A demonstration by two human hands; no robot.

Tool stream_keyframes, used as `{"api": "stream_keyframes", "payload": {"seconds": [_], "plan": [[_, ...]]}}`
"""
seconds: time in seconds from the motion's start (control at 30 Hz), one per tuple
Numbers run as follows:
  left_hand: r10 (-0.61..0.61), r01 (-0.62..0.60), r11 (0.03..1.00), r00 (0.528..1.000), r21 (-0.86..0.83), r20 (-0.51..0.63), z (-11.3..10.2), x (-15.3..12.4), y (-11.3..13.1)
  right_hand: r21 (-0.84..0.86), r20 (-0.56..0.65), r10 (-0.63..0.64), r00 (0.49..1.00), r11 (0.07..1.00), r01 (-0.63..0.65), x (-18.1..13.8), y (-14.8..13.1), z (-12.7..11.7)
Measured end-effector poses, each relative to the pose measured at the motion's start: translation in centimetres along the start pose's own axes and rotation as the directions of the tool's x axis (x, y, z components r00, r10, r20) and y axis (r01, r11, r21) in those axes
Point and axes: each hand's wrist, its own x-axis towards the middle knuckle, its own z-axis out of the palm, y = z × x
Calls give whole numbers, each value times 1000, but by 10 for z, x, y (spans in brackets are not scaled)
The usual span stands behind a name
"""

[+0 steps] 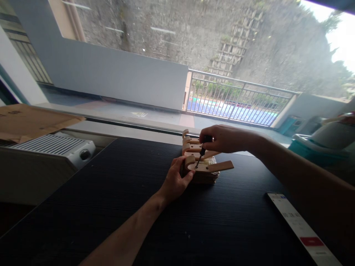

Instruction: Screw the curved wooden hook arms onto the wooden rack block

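Observation:
A stack of light wooden hook-shaped pieces [206, 168] rests near the far edge of a black table [116, 207]. My left hand [176, 179] is closed around the left end of the stack and holds it steady. My right hand [222, 138] comes in from the right, above the stack, and grips a small black-handled screwdriver [202, 152]. The tool's tip points down into a hole in the top wooden piece. More wooden pieces [191, 145] lie just behind.
A phone [302, 229] with a lit screen lies at the table's right front. A white radiator [52, 149] and flat cardboard [24, 120] are to the left. A teal and grey object [318, 147] stands at the right. A window is behind the table.

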Motion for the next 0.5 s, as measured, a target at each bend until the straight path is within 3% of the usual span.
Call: {"api": "stream_keyframes", "payload": {"seconds": [0.13,0.37,0.5], "plan": [[3,-3,1000,1000,1,12,-1,0,0,29,8,-32,999,999,32,0,2,-1],[6,-6,1000,1000,13,12,-1,0,0,-1,-55,58,997,998,-58,0,0,6],[5,-5,1000,1000,29,6,-1,0,-1,-20,-24,31,999,999,-31,0,-4,1]]}}
